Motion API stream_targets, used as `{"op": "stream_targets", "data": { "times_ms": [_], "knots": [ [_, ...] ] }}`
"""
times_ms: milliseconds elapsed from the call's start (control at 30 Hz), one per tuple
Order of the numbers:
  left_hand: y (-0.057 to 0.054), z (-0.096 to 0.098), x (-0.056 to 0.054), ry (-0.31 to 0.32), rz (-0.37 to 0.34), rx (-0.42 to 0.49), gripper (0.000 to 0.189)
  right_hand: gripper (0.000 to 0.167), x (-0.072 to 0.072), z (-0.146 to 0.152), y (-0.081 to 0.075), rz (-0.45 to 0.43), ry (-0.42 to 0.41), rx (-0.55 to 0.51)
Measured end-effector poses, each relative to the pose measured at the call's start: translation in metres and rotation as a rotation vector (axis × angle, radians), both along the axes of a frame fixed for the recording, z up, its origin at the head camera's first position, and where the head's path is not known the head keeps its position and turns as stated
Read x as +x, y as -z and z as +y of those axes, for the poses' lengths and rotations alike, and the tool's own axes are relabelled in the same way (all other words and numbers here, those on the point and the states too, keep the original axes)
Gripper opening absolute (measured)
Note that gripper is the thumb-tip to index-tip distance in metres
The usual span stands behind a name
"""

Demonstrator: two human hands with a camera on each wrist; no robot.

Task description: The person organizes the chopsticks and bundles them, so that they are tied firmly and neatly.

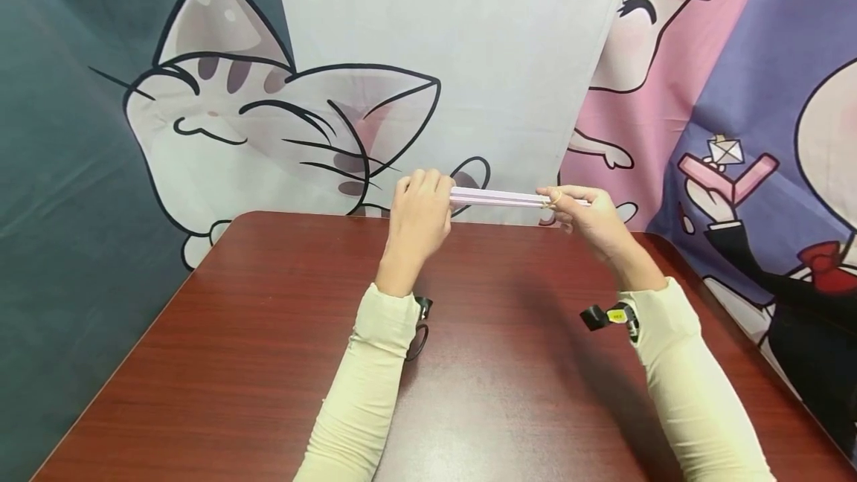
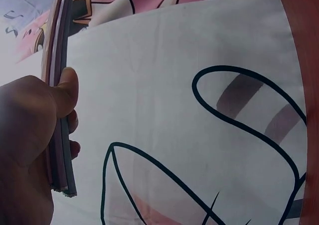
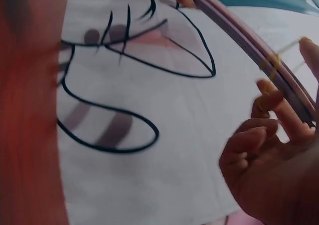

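A long, narrow bundle of lilac-pink strips (image 1: 498, 198) is held level above the far part of the table. My left hand (image 1: 420, 214) grips its left end; in the left wrist view the thumb lies along the layered strips (image 2: 64, 160) and fingertips show behind them. At the other end, a thin yellow rubber band (image 3: 271, 63) loops round the bundle. My right hand (image 1: 589, 218) has this band stretched between thumb and fingers, with the end of the bundle passing between them. The fingers of that hand are bent in the right wrist view.
A reddish-brown wooden table (image 1: 268, 348) lies beneath both arms. Behind it hangs a printed cloth (image 1: 509, 36) with cartoon figures, close to the table's far edge. A black strap device (image 1: 609, 316) sits at the right wrist.
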State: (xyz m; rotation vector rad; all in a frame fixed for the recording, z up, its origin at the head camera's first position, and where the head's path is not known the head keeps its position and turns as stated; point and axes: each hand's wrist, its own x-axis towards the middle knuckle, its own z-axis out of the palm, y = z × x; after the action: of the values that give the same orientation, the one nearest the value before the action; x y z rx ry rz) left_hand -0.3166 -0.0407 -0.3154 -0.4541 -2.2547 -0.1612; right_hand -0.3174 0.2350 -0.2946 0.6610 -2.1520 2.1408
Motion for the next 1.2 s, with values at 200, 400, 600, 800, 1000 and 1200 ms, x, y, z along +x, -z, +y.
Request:
{"op": "stream_targets", "data": {
  "times_ms": [200,400,600,800,1000,1200],
  "knots": [
    [0.000,0.000,0.001,0.031,0.010,0.003,0.016,0.020,-0.009,0.017,-0.025,-0.108,-0.138,0.263],
    [0.001,0.002,0.001,0.041,0.028,0.006,0.016,0.019,-0.009,0.013,-0.042,-0.203,-0.005,0.461],
    [0.002,0.006,0.002,0.044,0.040,-0.022,0.020,0.052,0.002,-0.010,-0.048,0.019,0.288,0.871],
    [0.005,0.012,0.004,0.030,0.010,-0.023,0.016,0.024,0.013,-0.029,-0.039,0.502,0.511,0.929],
    [0.006,0.017,0.005,0.021,0.018,-0.019,0.016,0.015,0.015,-0.031,-0.020,0.777,0.455,0.756],
    [0.006,0.015,0.005,0.012,0.033,0.018,0.018,0.017,0.016,-0.029,-0.004,0.978,0.416,0.498]
  ]
}}
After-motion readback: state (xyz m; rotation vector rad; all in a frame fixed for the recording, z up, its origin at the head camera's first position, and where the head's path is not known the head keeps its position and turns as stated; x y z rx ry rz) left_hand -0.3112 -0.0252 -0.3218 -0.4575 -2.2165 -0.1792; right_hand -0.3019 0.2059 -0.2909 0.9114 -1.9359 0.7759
